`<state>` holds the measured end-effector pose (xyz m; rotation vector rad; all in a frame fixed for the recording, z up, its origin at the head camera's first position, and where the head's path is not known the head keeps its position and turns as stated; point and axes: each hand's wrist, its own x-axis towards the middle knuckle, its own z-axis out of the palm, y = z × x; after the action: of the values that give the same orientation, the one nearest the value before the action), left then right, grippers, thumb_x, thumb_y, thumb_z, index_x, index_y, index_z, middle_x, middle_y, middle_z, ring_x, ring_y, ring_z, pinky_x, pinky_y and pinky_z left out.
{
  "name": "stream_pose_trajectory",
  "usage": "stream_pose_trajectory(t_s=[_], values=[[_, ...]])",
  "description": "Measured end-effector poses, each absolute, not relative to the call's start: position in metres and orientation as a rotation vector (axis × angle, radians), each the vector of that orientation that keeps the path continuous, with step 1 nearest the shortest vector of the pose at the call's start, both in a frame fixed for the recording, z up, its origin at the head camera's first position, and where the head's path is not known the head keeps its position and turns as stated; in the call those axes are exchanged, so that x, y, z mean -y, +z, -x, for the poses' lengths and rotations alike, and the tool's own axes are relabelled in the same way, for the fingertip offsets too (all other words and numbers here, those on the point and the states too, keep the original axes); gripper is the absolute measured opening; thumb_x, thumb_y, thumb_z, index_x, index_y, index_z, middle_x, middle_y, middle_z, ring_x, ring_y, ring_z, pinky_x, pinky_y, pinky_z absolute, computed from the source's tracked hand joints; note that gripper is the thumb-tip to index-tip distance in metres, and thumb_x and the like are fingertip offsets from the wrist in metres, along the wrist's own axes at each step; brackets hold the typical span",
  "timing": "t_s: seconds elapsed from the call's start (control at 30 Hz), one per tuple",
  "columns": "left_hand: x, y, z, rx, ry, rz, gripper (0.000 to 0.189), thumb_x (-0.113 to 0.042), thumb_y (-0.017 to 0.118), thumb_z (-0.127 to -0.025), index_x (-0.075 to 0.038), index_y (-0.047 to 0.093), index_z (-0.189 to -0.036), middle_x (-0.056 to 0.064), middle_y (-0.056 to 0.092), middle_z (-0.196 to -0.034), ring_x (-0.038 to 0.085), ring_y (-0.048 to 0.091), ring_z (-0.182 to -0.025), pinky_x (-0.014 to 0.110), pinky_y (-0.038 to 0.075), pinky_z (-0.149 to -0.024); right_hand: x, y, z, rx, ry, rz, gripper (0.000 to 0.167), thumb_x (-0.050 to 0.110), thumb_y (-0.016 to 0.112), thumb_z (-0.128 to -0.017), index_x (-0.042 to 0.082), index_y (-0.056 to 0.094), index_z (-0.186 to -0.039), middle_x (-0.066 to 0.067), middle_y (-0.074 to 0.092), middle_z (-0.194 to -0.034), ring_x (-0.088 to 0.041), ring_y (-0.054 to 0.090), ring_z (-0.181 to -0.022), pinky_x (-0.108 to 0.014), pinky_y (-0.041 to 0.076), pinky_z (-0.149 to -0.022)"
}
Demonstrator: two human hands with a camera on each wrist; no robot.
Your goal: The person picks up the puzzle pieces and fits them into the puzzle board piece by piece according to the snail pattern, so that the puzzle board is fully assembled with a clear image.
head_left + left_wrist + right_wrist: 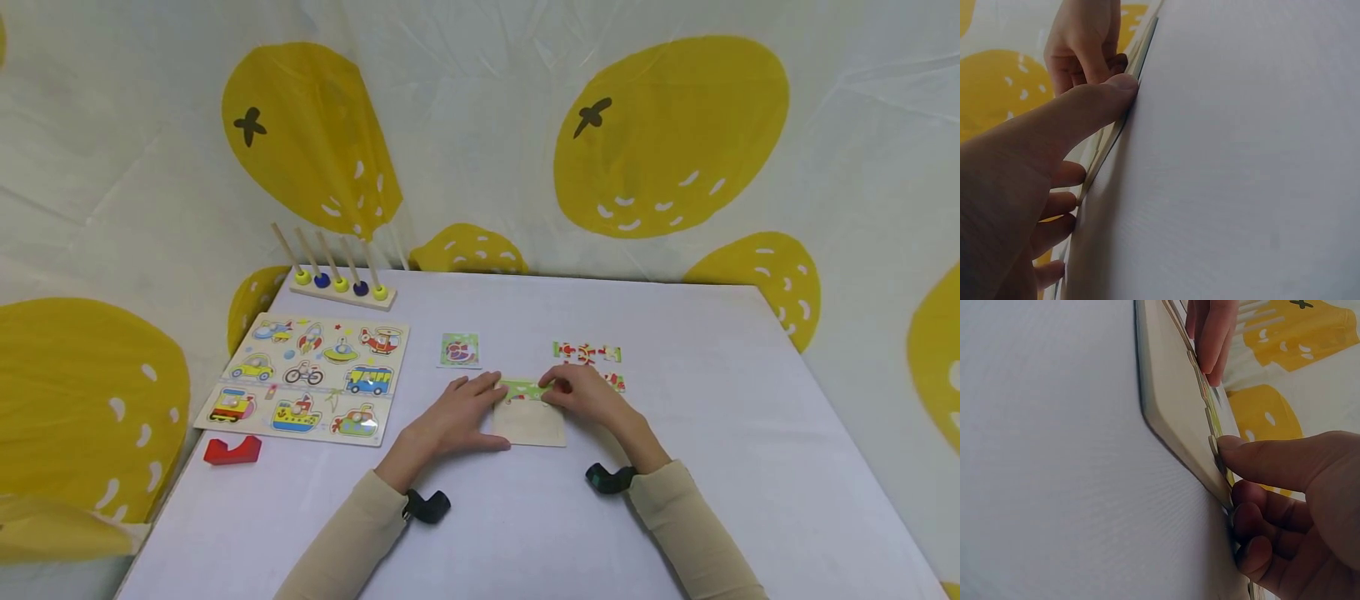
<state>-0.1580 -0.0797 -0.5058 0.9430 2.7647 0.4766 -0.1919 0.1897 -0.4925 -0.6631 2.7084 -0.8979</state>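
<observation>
A small square wooden puzzle board [531,428] lies flat on the table, its lower part bare wood. Along its top edge sits a green puzzle strip [522,389] with small printed pictures. My left hand [459,413] steadies the board's left side, thumb near the lower corner and fingers extended by the upper one. With thumb and fingertips my right hand [588,398] pinches the strip's right end; the right wrist view shows the thumb [1266,459] on the strip at the board's edge. Just beyond that hand are red-and-green puzzle strips [587,352], one partly hidden.
Behind the board lies a square picture card [460,351]. A wooden peg puzzle of vehicles [300,375] covers the left side, with a red curved block [232,451] in front. A peg stacker with beads [343,291] stands at the back left. Patterned cloth hangs behind the table.
</observation>
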Motion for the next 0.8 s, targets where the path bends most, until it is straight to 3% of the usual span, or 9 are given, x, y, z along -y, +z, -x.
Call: stream_pose_trajectory(t_s=[0.47,0.8], values=[[0.082,-0.506,0.156,-2.75,0.555,-0.89,0.09,-0.067,0.071,-0.08,-0.022,0.043,-0.153,0.003,0.032,-0.164,0.022,0.03,-0.152,0.044,0.027,-0.125,-0.19,-0.492,0.19,-2.717,-0.865,0.63,0.02,0.019,0.074,-0.09,0.011,0.073,-0.109,0.003,0.061,-0.08,-0.012,0.052,-0.074,-0.023,0.045,-0.066],[0.08,-0.506,0.156,-2.757,0.517,-0.876,0.09,-0.067,0.07,-0.081,-0.023,0.041,-0.154,0.003,0.032,-0.164,0.022,0.029,-0.153,0.042,0.026,-0.126,-0.203,-0.486,0.201,-2.853,-0.89,0.583,0.027,0.015,0.075,-0.089,0.003,0.07,-0.112,-0.001,0.06,-0.081,-0.013,0.051,-0.075,-0.025,0.044,-0.067]])
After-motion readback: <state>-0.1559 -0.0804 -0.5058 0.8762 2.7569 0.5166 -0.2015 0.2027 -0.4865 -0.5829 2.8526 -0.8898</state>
